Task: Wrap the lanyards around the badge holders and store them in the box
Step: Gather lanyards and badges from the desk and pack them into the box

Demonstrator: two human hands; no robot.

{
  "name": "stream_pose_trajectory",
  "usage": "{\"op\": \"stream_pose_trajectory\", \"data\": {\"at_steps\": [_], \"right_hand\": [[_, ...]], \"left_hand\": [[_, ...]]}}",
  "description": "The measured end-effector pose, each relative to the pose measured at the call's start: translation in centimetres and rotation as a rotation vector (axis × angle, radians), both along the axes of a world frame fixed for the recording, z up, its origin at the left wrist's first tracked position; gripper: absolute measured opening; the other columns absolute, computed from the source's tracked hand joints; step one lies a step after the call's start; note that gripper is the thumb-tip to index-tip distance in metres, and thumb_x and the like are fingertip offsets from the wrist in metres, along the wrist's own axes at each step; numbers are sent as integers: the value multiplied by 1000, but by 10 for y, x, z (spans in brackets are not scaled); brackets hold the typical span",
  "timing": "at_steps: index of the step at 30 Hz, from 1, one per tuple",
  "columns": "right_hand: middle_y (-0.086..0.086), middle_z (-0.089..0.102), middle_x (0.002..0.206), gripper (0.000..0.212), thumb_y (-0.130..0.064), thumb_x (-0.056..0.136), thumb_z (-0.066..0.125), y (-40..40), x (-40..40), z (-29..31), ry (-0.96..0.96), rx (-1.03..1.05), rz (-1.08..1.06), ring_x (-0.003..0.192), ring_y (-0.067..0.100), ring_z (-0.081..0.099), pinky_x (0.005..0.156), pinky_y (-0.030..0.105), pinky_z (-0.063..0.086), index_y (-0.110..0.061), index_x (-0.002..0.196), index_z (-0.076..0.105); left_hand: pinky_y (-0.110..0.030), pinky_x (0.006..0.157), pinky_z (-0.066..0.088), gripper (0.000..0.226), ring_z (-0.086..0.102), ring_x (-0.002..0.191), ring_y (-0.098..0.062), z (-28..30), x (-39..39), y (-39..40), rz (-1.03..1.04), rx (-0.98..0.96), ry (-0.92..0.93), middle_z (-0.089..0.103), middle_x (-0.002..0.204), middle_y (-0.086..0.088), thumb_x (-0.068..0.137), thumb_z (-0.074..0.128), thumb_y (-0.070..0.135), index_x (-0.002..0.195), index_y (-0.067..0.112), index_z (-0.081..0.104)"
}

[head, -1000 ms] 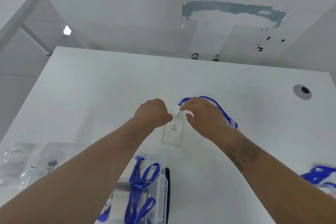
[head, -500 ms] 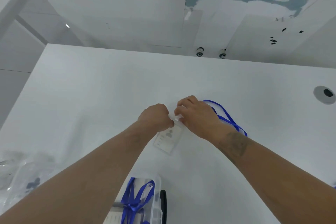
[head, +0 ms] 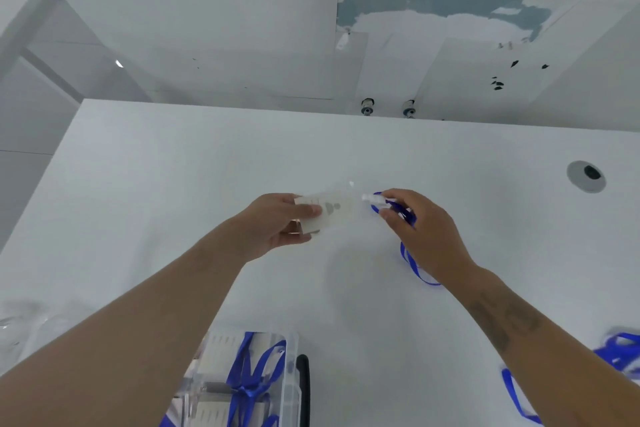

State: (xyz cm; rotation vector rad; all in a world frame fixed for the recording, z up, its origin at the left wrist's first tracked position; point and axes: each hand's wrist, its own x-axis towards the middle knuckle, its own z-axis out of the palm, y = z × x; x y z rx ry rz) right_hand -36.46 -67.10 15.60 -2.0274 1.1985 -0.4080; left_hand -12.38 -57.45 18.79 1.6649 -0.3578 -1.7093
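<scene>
Badge holder of clear plastic with a pale card inside sits at frame centre, raised above the white table, pinched at its left end by the left hand, thumb on top and fingers beneath. Its long axis runs nearly level across the frame, the clip end pointing right. There the right hand pinches the blue ribbon lanyard beside its white clip; the ribbon trails down toward the lower right. The hands are apart, the holder spanning most of the gap. Winding likely starts from the right. The clear plastic box, already holding wrapped lanyards, lies at the bottom centre.
</scene>
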Motion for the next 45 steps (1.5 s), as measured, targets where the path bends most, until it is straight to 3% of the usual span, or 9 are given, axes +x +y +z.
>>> {"op": "stream_pose_trajectory", "data": {"at_steps": [7, 14, 18, 24, 28, 31, 34, 39, 45], "right_hand": [[-1, 61, 67, 39, -42, 103, 32, 46, -6, 23, 285, 112, -53, 60, 20, 56, 60, 36, 48, -24, 73, 51], [-4, 47, 70, 33, -41, 103, 28, 91, 2, 104, 550, -77, 305, 66, 19, 49, 60, 30, 37, -23, 81, 45], [-7, 60, 86, 27, -38, 97, 41, 77, -14, 160, 501, -62, 306, 80, 14, 58, 70, 31, 46, -27, 84, 62], [-19, 69, 80, 7, -39, 83, 72, 38, -50, 168, 167, 69, 140, 69, -2, 58, 61, 13, 41, -34, 78, 75], [-13, 69, 63, 22, -18, 84, 66, 54, -57, 144, -77, 232, 11, 55, -4, 53, 58, 17, 43, -29, 66, 71], [-19, 54, 54, 20, -35, 85, 58, 98, -53, 125, -36, 227, -3, 53, -2, 44, 61, 27, 37, -29, 67, 61], [-18, 60, 83, 25, -42, 101, 39, 144, -47, 125, 146, 56, 138, 76, 3, 54, 72, 26, 45, -29, 91, 59], [-11, 53, 96, 20, -36, 100, 40, 146, -45, 161, 295, -175, 274, 83, 11, 54, 74, 27, 42, -31, 102, 59], [-22, 71, 83, 6, -32, 86, 71, 100, -45, 181, -20, 190, 106, 69, -1, 60, 65, 15, 43, -35, 83, 75]], "left_hand": [[-23, 82, 57, 27, 62, 78, -12, 43, -34, 1, 34, -132, 244, 72, 120, -1, 94, 63, 19, 116, 5, 69], [-30, 76, 62, 15, 74, 89, -23, 64, -85, 8, 46, -190, -217, 77, 99, -9, 87, 73, 14, 99, 4, 75], [-25, 68, 61, 14, 69, 73, -15, 71, -95, 23, -175, -209, -482, 75, 88, -12, 86, 72, 16, 90, 3, 76], [-24, 71, 57, 21, 71, 88, -17, 97, -92, 45, -394, -196, -85, 75, 104, -7, 88, 71, 16, 106, 6, 73], [-21, 63, 57, 18, 69, 73, -14, 106, -94, 57, -203, -175, 216, 74, 91, -4, 85, 69, 16, 101, 8, 72], [-21, 62, 58, 15, 68, 69, -13, 106, -97, 59, 44, -170, 264, 74, 88, -4, 85, 70, 14, 98, 9, 71], [-25, 68, 61, 14, 71, 80, -19, 99, -97, 61, 203, -138, 99, 75, 99, -9, 86, 72, 11, 99, 6, 71], [-20, 63, 59, 8, 70, 79, -13, 97, -94, 74, -106, -179, -482, 75, 93, -4, 87, 73, 15, 93, 10, 75], [-26, 72, 58, 16, 72, 86, -18, 123, -76, 97, -472, -199, -174, 77, 96, -6, 86, 73, 19, 99, 10, 76]]}}
